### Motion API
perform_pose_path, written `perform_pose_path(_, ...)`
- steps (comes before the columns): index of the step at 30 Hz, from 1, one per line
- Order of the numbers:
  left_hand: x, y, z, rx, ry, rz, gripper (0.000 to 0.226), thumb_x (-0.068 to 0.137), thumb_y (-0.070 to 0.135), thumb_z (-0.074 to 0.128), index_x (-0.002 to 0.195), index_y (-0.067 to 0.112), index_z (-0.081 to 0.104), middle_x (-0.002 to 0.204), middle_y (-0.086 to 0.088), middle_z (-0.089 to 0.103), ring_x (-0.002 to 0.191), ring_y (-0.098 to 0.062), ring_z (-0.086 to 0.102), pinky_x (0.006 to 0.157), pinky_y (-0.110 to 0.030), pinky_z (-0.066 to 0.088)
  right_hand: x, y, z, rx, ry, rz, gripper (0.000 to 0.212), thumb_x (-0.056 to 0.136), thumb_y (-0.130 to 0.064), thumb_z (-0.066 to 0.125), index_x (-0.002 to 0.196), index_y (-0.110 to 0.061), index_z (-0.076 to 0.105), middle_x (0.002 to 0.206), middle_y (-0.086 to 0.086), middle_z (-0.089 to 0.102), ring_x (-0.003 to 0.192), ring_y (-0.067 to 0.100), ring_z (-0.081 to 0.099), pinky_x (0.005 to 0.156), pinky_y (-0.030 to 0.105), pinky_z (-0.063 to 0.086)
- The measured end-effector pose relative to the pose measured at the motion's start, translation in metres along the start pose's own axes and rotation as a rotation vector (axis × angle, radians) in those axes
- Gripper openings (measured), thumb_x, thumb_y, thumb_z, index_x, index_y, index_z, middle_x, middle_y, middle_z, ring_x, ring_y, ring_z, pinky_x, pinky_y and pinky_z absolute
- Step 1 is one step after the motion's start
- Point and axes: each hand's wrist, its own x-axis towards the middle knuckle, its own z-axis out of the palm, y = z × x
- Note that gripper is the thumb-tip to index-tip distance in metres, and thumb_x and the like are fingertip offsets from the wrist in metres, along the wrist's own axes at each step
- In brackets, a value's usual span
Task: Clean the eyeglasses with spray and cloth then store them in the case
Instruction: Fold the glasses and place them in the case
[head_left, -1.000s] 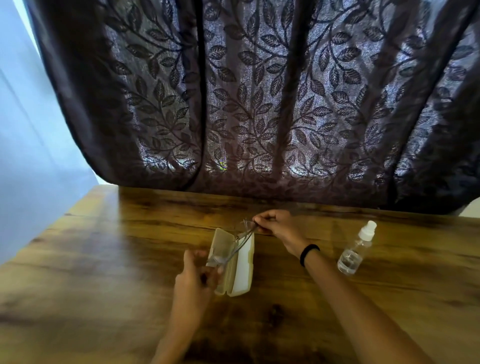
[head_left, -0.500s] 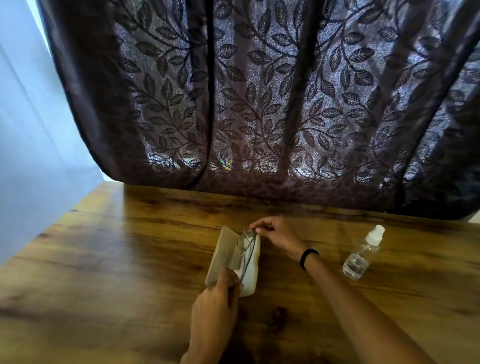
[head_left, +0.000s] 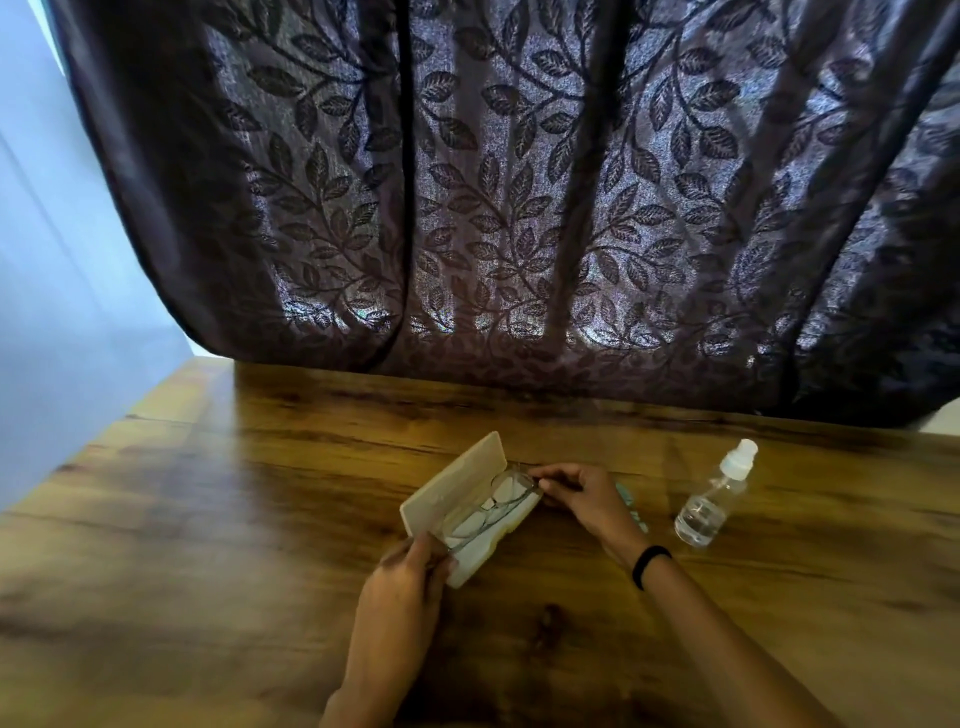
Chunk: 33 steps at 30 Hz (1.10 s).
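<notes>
The eyeglasses (head_left: 488, 512) are laid in the open case (head_left: 457, 499), pinched at each end by the left hand (head_left: 402, 587) and right hand (head_left: 582, 493) fingers, presumably for level seating.

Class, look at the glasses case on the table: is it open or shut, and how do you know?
Open. The case has its lid raised on the far-left side, and the glasses show lying in its tray.

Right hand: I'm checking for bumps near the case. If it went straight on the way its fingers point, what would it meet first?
The right hand points left, fingertips at the eyeglasses in the open case. Straight on, it would likely meet the raised lid next, though depth is unclear.
</notes>
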Motion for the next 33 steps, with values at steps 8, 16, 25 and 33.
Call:
perform_pose_path(8, -0.001, -0.013, -0.004, -0.095, 0.025, 0.131, 0.017, 0.065, 0.004, 0.079, 0.078, 0.013, 0.072, 0.087, 0.003, 0.069, 0.093, -0.006, 0.060, 0.077, -0.016, 0.049, -0.003, 0.000, 0.001, -0.085, 0.001, -0.018, 0.016, 0.085, -0.002, 0.059, 0.091, -0.013, 0.070, 0.101, 0.002, 0.063, 0.093, 0.012, 0.060, 0.069, 0.012, 0.052)
perform_pose_path(16, -0.007, -0.017, -0.007, -0.063, -0.019, 0.175, 0.023, 0.068, 0.005, 0.077, 0.088, 0.013, 0.071, 0.101, 0.000, 0.069, 0.104, -0.008, 0.058, 0.086, -0.013, 0.043, -0.003, 0.001, 0.001, -0.203, -0.004, -0.047, 0.016, 0.085, -0.001, 0.059, 0.098, -0.003, 0.068, 0.098, 0.004, 0.064, 0.086, 0.009, 0.058, 0.064, 0.005, 0.048)
perform_pose_path(25, -0.007, -0.019, -0.007, -0.047, -0.054, 0.241, 0.027, 0.061, 0.001, 0.081, 0.085, 0.014, 0.075, 0.093, 0.003, 0.069, 0.102, -0.001, 0.051, 0.093, -0.009, 0.036, -0.003, 0.006, 0.000, -0.196, -0.015, -0.051, 0.015, 0.087, -0.004, 0.058, 0.098, -0.007, 0.069, 0.103, 0.008, 0.067, 0.092, 0.015, 0.062, 0.072, 0.012, 0.050)
perform_pose_path(33, -0.009, -0.012, -0.010, -0.092, -0.086, 0.188, 0.024, 0.071, 0.003, 0.074, 0.092, 0.014, 0.074, 0.100, 0.004, 0.063, 0.093, -0.004, 0.060, 0.086, -0.005, 0.040, -0.002, 0.008, 0.002, -0.159, -0.011, -0.068, 0.018, 0.087, -0.007, 0.059, 0.096, -0.016, 0.071, 0.105, 0.004, 0.067, 0.096, 0.015, 0.062, 0.083, 0.029, 0.054)
